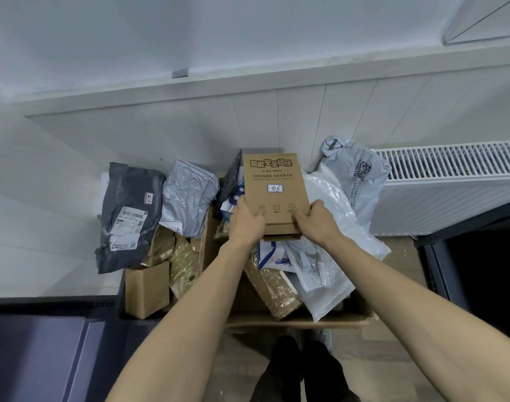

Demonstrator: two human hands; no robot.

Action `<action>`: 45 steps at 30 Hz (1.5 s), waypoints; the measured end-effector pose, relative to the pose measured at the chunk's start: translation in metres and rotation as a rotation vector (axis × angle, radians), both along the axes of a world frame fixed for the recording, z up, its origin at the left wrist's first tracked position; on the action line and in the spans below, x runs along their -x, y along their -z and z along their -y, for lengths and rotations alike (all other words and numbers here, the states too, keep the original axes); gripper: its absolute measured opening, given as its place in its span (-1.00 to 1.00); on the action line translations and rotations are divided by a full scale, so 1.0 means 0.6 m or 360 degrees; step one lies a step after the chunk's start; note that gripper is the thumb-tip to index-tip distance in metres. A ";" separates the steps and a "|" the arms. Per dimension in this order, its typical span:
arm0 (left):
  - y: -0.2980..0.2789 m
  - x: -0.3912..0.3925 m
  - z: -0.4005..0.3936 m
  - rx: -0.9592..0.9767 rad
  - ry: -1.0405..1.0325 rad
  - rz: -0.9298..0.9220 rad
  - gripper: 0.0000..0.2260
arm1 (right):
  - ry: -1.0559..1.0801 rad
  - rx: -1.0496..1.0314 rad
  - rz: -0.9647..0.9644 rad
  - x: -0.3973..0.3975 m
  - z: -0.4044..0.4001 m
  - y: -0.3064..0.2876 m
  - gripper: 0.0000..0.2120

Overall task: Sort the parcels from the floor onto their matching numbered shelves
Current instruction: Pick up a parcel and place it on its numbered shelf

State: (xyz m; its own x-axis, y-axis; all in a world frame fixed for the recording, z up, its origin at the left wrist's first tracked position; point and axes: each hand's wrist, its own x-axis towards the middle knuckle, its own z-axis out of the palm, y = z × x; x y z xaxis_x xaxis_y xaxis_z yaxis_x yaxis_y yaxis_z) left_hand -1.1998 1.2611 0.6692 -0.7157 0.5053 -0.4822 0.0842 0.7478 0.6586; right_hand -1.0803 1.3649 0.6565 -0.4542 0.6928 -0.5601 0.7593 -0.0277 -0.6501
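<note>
While a white radiator [451, 181] is running along the wall at the right, a large open carton [300, 322] is sitting on the floor below it, heaped with parcels. A dark grey mailer [126, 219] is leaning at the left, a silver mailer [187, 195] beside it and white plastic bags [329, 227] at the right. Above the heap, a flat brown box [274, 187] marked 06 is being held upright, the left hand [246, 223] gripping its lower left corner and the right hand [317, 220] gripping its lower right corner.
</note>
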 end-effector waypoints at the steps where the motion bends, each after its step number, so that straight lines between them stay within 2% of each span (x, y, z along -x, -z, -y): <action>1: -0.005 0.002 0.003 -0.0023 -0.0013 0.0015 -0.55 | 0.0015 -0.0019 -0.0003 0.002 0.000 -0.006 -0.64; 4: -0.037 0.004 0.008 -0.0111 -0.0077 -0.0023 -0.55 | 0.0072 -0.0101 -0.0075 0.011 0.001 -0.039 -0.73; 6: -0.060 0.001 0.009 -0.0181 -0.0124 -0.0147 -0.48 | 0.0123 -0.0182 -0.0152 0.021 0.005 -0.070 -0.74; 8: -0.086 -0.005 0.011 -0.0241 -0.0168 -0.0292 -0.43 | 0.0156 -0.0295 -0.0230 0.029 0.009 -0.105 -0.70; 12: -0.144 -0.019 0.030 -0.0381 -0.0235 -0.0500 -0.49 | 0.0029 -0.0504 -0.0321 0.037 0.017 -0.170 -0.56; 17: -0.226 -0.046 0.071 -0.0561 -0.0333 -0.0657 -0.51 | -0.0146 -0.0635 -0.0524 0.024 0.051 -0.262 -0.54; 23: -0.313 -0.143 0.151 -0.0501 -0.0548 -0.0900 -0.55 | -0.0454 -0.0646 -0.0836 -0.032 0.120 -0.340 -0.53; 27: -0.344 -0.225 0.228 -0.0448 -0.0744 -0.0986 -0.60 | -0.0627 -0.0640 -0.0935 -0.083 0.181 -0.373 -0.40; 34: -0.407 -0.347 0.403 -0.0349 -0.1171 -0.1186 -0.64 | -0.1054 -0.0590 -0.1123 -0.145 0.347 -0.428 -0.58; 45: -0.445 -0.537 0.700 -0.0124 -0.1728 -0.1336 -0.65 | -0.1686 -0.0438 -0.1353 -0.258 0.647 -0.479 -0.56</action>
